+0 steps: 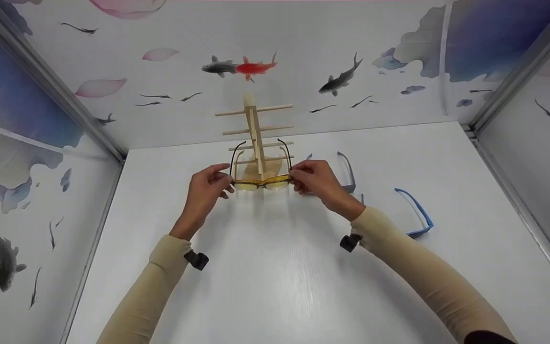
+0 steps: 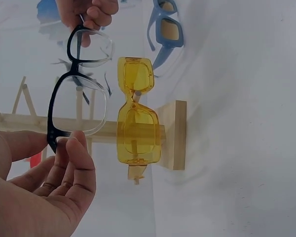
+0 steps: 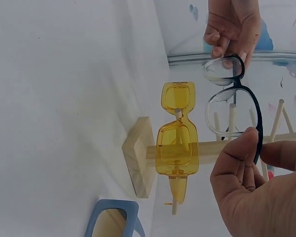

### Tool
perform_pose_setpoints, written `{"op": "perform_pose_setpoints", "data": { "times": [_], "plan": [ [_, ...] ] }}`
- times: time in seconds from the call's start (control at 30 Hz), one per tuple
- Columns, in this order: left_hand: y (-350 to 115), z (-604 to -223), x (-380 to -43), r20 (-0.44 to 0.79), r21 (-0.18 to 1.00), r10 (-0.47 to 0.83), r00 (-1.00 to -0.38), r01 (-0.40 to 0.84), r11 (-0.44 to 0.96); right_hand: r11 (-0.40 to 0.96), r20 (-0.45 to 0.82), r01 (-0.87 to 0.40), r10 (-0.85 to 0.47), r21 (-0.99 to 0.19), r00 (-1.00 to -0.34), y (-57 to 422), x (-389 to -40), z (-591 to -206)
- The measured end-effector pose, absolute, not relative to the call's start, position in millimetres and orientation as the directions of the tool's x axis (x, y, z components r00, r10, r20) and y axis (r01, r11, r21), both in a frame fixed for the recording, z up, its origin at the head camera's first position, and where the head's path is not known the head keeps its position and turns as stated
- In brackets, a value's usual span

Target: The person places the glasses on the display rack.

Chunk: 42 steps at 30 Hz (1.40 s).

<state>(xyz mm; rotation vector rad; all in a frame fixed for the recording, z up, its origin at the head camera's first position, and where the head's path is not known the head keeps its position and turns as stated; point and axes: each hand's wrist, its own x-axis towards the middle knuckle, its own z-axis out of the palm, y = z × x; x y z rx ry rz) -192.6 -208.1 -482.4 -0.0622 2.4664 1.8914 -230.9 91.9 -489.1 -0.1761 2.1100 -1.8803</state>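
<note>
Both hands hold a pair of glasses (image 2: pixel 75 67) with a black upper frame and clear lower rims, one hand at each end. My left hand (image 1: pixel 206 186) pinches one end near the hinge between thumb and fingers. At the opposite end, my right hand (image 1: pixel 320 184) grips the frame the same way. The temples are unfolded and point toward the wooden rack (image 1: pixel 254 124). Yellow transparent glasses (image 3: pixel 164 165) sit on the rack's lowest peg. In the wrist views the black glasses are in front of the higher pegs, above the yellow pair.
Grey-blue glasses (image 1: pixel 350 172) lie on the white table (image 1: pixel 265 277) to the right of the rack, partly hidden by the right hand. Bright blue glasses (image 1: pixel 418 210) lie farther right, partly behind the forearm. A patterned wall (image 1: pixel 294 28) stands behind the rack.
</note>
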Motion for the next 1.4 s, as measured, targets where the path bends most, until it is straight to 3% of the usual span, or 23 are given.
{"op": "perform_pose_setpoints", "data": {
  "times": [0.67,1.4],
  "plan": [
    [-208,-476,-212,-0.057,0.964,-0.039,-0.998,-0.065,0.258,0.084,-0.138,0.118,-0.280,-0.989,-0.950,87,-248,-479],
    [-206,-486,-231,-0.054,0.987,-0.053,-0.997,-0.061,0.150,0.074,-0.142,0.128,-0.256,-0.989,-0.956,82,-270,-486]
  ]
}}
